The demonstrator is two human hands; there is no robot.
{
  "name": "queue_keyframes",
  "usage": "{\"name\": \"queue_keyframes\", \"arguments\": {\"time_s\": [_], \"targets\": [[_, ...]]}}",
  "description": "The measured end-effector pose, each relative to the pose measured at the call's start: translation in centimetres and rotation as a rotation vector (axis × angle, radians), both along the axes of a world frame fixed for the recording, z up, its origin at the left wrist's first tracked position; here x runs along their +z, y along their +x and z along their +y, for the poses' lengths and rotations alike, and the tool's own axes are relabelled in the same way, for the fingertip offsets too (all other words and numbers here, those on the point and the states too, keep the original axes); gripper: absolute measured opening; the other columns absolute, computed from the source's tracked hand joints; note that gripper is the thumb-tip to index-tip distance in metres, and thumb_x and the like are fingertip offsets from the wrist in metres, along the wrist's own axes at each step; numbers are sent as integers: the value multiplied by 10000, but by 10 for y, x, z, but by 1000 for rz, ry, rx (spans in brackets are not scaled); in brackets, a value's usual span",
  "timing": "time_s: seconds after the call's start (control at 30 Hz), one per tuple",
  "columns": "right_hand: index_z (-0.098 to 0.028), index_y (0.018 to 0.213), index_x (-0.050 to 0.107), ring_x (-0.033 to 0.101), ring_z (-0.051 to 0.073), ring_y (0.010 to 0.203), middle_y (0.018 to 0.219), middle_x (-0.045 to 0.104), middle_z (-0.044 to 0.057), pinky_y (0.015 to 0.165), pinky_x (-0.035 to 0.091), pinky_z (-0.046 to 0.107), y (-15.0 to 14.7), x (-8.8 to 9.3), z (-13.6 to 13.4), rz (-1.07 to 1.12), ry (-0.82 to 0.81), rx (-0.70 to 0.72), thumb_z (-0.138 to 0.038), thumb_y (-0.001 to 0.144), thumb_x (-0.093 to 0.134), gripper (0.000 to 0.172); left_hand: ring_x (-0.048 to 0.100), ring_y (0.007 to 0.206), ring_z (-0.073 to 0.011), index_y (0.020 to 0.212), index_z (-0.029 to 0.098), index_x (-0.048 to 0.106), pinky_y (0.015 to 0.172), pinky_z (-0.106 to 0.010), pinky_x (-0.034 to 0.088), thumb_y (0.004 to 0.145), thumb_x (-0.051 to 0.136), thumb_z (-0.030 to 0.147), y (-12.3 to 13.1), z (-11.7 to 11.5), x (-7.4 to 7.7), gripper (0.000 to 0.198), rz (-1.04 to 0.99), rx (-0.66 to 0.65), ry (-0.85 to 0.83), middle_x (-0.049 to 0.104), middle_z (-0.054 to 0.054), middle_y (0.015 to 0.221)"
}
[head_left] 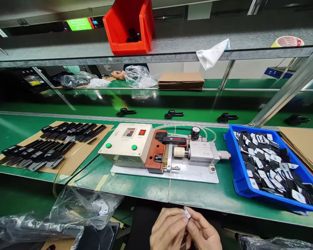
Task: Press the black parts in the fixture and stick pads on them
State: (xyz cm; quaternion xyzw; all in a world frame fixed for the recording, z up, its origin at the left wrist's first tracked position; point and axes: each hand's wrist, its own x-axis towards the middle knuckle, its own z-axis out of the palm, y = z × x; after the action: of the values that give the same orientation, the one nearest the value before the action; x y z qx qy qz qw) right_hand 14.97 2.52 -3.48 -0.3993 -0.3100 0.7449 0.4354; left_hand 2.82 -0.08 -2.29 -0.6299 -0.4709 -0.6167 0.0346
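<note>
My left hand [169, 228] and my right hand [202, 229] are together at the bottom middle, below the bench's front edge. Between their fingertips is a small white piece with blue print [187, 214], like the backing on the pads in the tray. Both hands are closed on it; the fingers cover most of it. Beyond them on the bench stands a press fixture [195, 152] with a control box [125, 144], a gauge [195, 132] and a black part marked BOSCH [176, 140] lying in its brown block.
At the right, a blue tray [237, 180] holds many black pads with white backing, beside stacked cardboard [302, 139]. Black parts [39, 152] lie in rows on cardboard at the left. Several black parts sit on a strip behind. A red bin [131, 48] hangs over the shelf edge.
</note>
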Motion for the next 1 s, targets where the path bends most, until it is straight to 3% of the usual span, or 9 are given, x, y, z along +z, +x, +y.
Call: {"name": "queue_keyframes", "arguments": {"time_s": [0.07, 0.17, 0.27, 0.37, 0.47, 0.57, 0.73, 0.87, 1.0], "targets": [[-199, 1074, 792, 534, 39, 479, 835, 748, 58, 471, 444, 139, -1, -2, -1, 60, -36, 23, -412, 719, 920, 434, 743, 1008, -186, 1278, 214, 664, 774, -265, 650, 730, 768, 21, -6, -1, -2, 591, 114, -22, 30, 796, -63, 969], [-243, 1035, 775, 522, 37, 464, 846, 744, 35, 453, 428, 142, -1, -6, -1, 138, -59, 34, -409, 736, 907, 367, 717, 1078, -197, 1269, 225, 653, 877, -313, 651, 711, 774, -3, -13, -6, -4, 615, 104, -78, -77, 785, -70, 1036], [-241, 1001, 779, 512, 37, 444, 812, 732, 29, 436, 417, 143, 1, -10, -2, 127, 2, 39, -466, 682, 931, 419, 689, 1000, -176, 1219, 245, 679, 879, -326, 626, 766, 739, 37, -17, -14, -2, 502, -48, -149, -211, 754, -74, 1007], [-189, 975, 814, 594, 105, 502, 766, 704, 54, 416, 446, 169, 5, -10, -2, 79, 47, 74, -477, 610, 964, 489, 671, 832, -106, 1092, 248, 741, 738, -207, 582, 838, 684, 92, -19, -20, 2, 304, -262, -138, -362, 696, -46, 875], [-200, 974, 840, 661, 179, 599, 811, 686, 62, 443, 518, 235, 7, -7, -2, 58, 101, 150, -459, 617, 959, 457, 670, 768, -69, 929, 222, 770, 714, -152, 553, 852, 678, 107, -18, -23, 3, 166, -366, -151, -452, 690, -27, 811], [-243, 983, 848, 655, 172, 600, 857, 684, 53, 504, 557, 276, 8, -4, -1, 51, 136, 209, -470, 637, 946, 425, 670, 761, -66, 837, 192, 768, 714, -152, 545, 848, 714, 181, -18, -24, 1, 56, -477, -177, -568, 695, -33, 821], [-272, 985, 847, 663, 190, 646, 896, 687, 55, 553, 579, 315, 12, -7, 2, 63, 148, 248, -421, 654, 944, 377, 639, 723, -53, 808, 170, 771, 698, -150, 521, 819, 764, 251, -18, -25, 0, 82, -634, -192, -672, 677, -34, 806], [-316, 1077, 824, 674, 178, 638, 950, 676, 48, 603, 588, 331, 16, -20, 7, 91, 238, 369, -418, 745, 890, 354, 643, 735, -50, 763, 155, 734, 712, -145, 526, 797, 787, 239, -17, -26, -3, 105, -753, -205, -681, 651, -17, 779], [-331, 1103, 814, 671, 169, 667, 951, 660, 39, 609, 582, 319, 12, -23, 5, 130, 265, 385, -416, 781, 865, 337, 634, 624, -48, 776, 138, 670, 593, -174, 548, 822, 753, 273, -14, -29, -10, 165, -951, -285, -687, 590, -2, 837]]}}
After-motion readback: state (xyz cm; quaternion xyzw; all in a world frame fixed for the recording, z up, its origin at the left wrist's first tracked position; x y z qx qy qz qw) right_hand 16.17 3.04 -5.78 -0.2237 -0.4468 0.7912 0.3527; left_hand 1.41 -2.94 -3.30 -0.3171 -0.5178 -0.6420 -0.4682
